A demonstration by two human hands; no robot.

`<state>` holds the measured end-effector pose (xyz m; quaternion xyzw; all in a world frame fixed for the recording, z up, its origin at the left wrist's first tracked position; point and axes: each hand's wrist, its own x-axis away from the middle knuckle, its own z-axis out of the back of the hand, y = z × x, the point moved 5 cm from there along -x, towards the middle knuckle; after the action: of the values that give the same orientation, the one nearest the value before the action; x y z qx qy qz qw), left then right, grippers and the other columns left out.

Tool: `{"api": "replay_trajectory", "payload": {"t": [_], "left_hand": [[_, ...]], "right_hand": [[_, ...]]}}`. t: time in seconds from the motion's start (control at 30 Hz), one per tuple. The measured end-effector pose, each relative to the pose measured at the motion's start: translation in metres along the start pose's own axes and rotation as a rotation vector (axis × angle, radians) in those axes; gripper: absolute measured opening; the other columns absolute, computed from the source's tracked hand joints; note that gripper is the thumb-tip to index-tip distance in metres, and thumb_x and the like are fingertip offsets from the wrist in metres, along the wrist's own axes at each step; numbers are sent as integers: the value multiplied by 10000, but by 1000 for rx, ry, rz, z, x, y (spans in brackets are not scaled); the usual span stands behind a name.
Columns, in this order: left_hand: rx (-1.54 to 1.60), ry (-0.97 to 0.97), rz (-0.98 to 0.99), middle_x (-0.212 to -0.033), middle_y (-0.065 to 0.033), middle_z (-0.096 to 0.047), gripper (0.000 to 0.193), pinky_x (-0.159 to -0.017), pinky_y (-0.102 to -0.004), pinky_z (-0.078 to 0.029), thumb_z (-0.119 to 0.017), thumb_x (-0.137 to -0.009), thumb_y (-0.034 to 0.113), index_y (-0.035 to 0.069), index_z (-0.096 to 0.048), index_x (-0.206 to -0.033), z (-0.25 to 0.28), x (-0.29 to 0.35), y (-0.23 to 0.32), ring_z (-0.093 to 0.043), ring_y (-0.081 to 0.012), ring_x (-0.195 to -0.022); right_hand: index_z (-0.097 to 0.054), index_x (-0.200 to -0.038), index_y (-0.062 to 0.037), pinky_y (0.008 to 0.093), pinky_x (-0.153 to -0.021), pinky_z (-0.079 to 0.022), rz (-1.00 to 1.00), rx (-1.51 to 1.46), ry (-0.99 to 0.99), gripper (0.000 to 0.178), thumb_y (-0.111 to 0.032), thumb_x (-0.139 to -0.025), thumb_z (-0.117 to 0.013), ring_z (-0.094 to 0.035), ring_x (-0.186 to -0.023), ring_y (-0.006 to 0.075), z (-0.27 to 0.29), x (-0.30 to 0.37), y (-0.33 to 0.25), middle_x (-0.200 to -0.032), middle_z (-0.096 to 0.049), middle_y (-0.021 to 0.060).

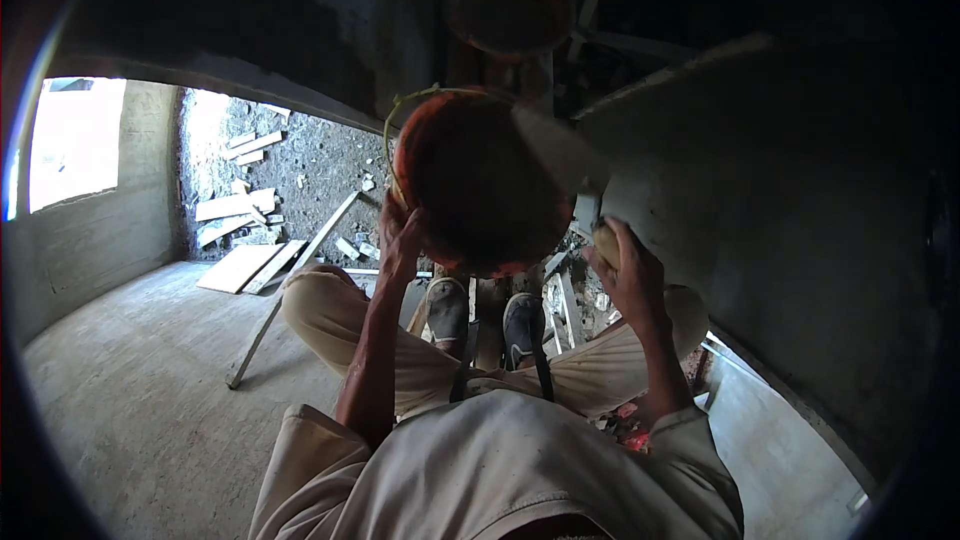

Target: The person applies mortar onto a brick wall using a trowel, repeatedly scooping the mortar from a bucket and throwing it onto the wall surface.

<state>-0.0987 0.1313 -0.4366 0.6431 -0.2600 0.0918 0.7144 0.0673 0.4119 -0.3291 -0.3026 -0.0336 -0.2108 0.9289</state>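
Observation:
A round orange-red bucket (415,155) with a dark inside is in front of me, its thin yellowish bail looping past the left rim. My left hand (401,235) grips the near-left side of its rim, fingers outside. To the right of the bucket, my right hand (628,265) is closed around the pale handle of a trowel (555,148). The trowel's broad blade is tilted over the bucket's right rim and looks slightly blurred. What lies inside the bucket is too dark to make out.
A second reddish basin (510,10) stands farther off in shadow. Below my dark shoes (447,310) run narrow boards. A grey wall (780,210) rises close on the right. At left, loose planks (250,265) and rubble lie on the ground, and a long wooden strip (290,290) slants beside my knee.

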Motion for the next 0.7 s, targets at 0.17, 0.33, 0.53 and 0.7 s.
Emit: {"api": "replay_trajectory", "payload": {"t": [0.17, 0.33, 0.53, 0.7], "left_hand": [[-98, -54, -183, -1101, -156, -566, 581, -833, -373, -465, -559, -766, 177, -7, -404, -1295, -22, -7, 24, -559, -252, -972], [-277, -36, -177, -1083, -200, -578, 581, -833, -416, -467, -565, -764, 184, 9, -413, -1298, -25, 1, 29, -594, -306, -949], [-340, 52, -131, -1089, -225, -586, 596, -873, -444, -455, -566, -766, 154, 21, -394, -1322, -38, 18, 43, -588, -359, -1005], [-355, 20, -122, -1073, -231, -600, 582, -853, -432, -468, -568, -776, 162, 23, -396, -1314, -46, 17, 39, -600, -378, -993]], "right_hand": [[-499, -1057, -73, 423, -660, -508, 152, 500, -64, 300, -255, -850, -617, -616, -799, 273, -8, -3, -1, -923, -575, 104], [-513, -1023, -54, 437, -619, -515, 117, 656, -75, 220, -148, -832, -569, -624, -807, 288, -19, -44, 6, -926, -566, 127], [-541, -997, -13, 470, -693, -510, 72, 400, -385, 203, -145, -842, -551, -640, -838, 367, -93, -60, -13, -886, -625, 197], [-582, -1005, -32, 454, -746, -503, 6, -560, -441, 261, -226, -830, -589, -640, -870, 372, -173, -36, 50, -868, -650, 200]]}}
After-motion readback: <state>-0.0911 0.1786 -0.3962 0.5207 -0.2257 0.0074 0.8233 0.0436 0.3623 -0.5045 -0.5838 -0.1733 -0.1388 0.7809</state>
